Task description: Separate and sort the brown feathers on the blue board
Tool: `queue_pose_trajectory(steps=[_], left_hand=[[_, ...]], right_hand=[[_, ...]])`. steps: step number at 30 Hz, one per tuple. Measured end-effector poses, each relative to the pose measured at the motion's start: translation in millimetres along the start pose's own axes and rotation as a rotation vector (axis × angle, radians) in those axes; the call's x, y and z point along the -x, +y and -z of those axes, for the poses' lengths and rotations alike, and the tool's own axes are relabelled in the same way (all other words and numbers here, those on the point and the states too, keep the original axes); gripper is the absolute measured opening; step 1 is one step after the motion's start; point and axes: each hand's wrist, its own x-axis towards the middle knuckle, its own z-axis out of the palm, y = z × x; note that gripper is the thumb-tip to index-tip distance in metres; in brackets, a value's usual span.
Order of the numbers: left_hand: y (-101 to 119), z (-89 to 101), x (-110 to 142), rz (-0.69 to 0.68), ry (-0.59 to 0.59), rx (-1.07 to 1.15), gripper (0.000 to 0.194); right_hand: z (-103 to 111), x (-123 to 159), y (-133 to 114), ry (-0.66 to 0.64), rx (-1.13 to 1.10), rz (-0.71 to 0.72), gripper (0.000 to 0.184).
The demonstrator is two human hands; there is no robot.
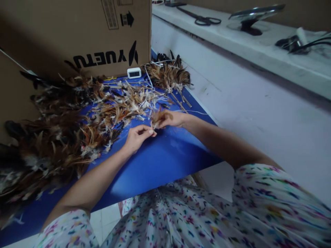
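Note:
My left hand (139, 137) is closed in a pinch, its thumb pressed to the fingertips near the middle of the blue table (160, 162). Whatever lies between those fingertips is too small to make out. Right beside it, my right hand (170, 119) grips a small tuft of brown feathers (159, 119), and the fingertips of both hands nearly meet at its lower end. Just beyond my hands, loose brown and white feathers (129, 103) are strewn over the table. A larger heap of darker feathers (57, 137) covers the left side.
Behind the feathers stand a big cardboard box (103, 34) and a small white digital clock (134, 72). A feather bundle (168, 72) with thin sticks (179, 102) lies by the wall. On the ledge at right are black scissors (204, 20), a device on a stand (254, 15) and cables (310, 44).

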Motion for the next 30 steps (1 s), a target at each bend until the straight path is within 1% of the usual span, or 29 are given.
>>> queue_pose_trajectory(steps=[3,6,9,12,15,18,22,25,27,30], left_hand=[[-5.4,-0.3,-2.5,0.034,0.076,0.081,0.021],[-9.9,0.8,-3.9,0.019,0.147,0.022,0.019],[-12.5,3.2,-4.5,-0.024,0.2,-0.151,0.018],[-11.7,5.0,-4.4,-0.088,0.218,-0.366,0.017],[-7.7,4.1,-3.3,-0.186,0.238,-0.551,0.014],[-3.6,1.3,-1.4,-0.277,0.237,-0.655,0.016],[-1.3,-0.9,0.2,-0.327,0.194,-0.711,0.016],[-0.6,-0.3,-0.1,-0.29,0.154,-0.685,0.014],[-0.7,1.2,-1.0,-0.235,0.131,-0.602,0.014],[-2.1,4.2,-3.0,-0.17,0.109,-0.414,0.01]], right_hand=[[-13.8,11.1,8.9,0.114,0.016,0.046,0.022],[-30.6,19.2,12.8,0.29,0.12,0.09,0.019],[-46.2,21.9,14.9,0.461,0.252,0.154,0.014],[-57.9,18.8,18.9,0.575,0.262,0.198,0.012],[-66.5,12.2,23.9,0.647,0.201,0.169,0.015],[-72.6,5.3,27.8,0.747,0.174,0.134,0.015],[-75.9,0.4,31.3,0.815,0.168,0.14,0.012],[-75.1,1.0,33.1,0.83,0.13,0.172,0.01],[-74.1,2.7,33.2,0.826,0.077,0.191,0.011],[-73.0,5.8,31.6,0.809,-0.009,0.189,0.012]])
